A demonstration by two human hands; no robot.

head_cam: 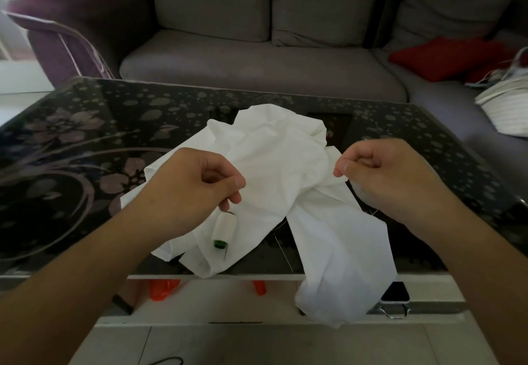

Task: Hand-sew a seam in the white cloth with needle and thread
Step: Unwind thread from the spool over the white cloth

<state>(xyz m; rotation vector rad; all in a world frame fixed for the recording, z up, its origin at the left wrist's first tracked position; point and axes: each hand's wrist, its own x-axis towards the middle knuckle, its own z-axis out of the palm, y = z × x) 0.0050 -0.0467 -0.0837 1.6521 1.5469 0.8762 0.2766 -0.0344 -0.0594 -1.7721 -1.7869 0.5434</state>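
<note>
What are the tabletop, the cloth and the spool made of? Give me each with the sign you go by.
Tabletop: looks like glossy dark glass, printed with pale flowers; it mirrors the room faintly.
White cloth: thin matte woven fabric, probably cotton; it holds soft crumples and sharp creases.
Spool: white thread wound on a core with a shiny green end, likely plastic.

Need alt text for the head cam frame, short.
Two bare hands, left hand and right hand, are raised over a crumpled white cloth on a dark floral table, fingers pinched as if on thread too fine to see. A white thread spool lies on the cloth; a grey sofa stands behind.
</note>
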